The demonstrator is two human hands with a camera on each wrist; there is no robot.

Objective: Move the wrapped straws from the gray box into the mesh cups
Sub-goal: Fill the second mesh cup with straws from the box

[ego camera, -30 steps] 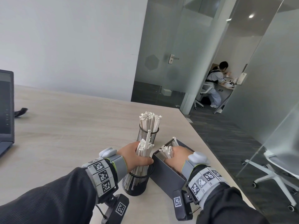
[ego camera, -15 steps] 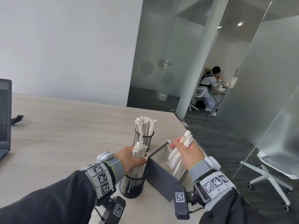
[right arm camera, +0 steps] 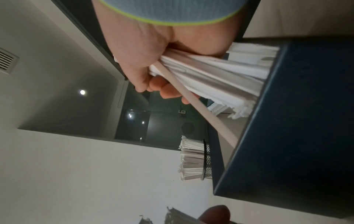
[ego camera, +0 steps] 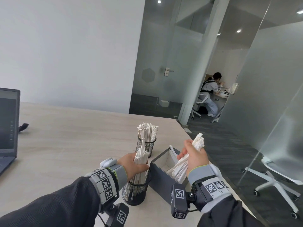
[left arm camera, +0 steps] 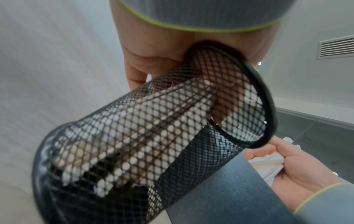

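A gray box (ego camera: pixel 159 176) stands open near the table's right edge. My right hand (ego camera: pixel 192 157) grips a thick bundle of white wrapped straws (ego camera: pixel 182 166) above it, their lower ends still inside the box (right arm camera: pixel 298 106). My left hand (ego camera: pixel 133 164) holds a bunch of straws (ego camera: pixel 141 158) standing in the near black mesh cup (ego camera: pixel 135 192), seen close up in the left wrist view (left arm camera: pixel 153 136). A second mesh cup (ego camera: pixel 146 146) behind it is packed with upright straws. One loose straw (ego camera: pixel 173 154) leans on the box's far wall.
A dark laptop (ego camera: pixel 8 128) sits at the table's left edge. The table's right edge (ego camera: pixel 196 140) runs just beside the box. Beyond it are glass partitions, an office chair (ego camera: pixel 278 171) and a seated person (ego camera: pixel 209 94) in a far room.
My right hand went from reaching down inside the box to lifting a gripped bundle of straws up and out. The left hand kept its hold at the near cup.
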